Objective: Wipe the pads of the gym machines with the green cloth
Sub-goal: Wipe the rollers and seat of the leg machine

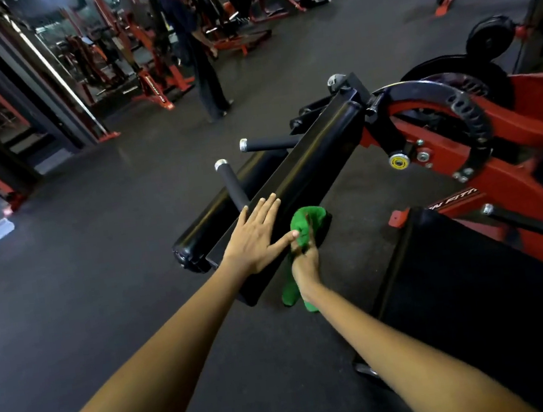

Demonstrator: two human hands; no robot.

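Green cloth (305, 227) bunched in right hand (305, 260)

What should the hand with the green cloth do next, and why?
Probably slide the green cloth up along the long black pad. The right hand grips it at the pad's near end, and the left hand rests flat on top, so most of the pad lies ahead.

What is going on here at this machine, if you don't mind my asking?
A person is cleaning a gym machine. Their left hand lies flat on the long black pad, while the right hand grips a green cloth against the pad's side. Another person stands in the background.
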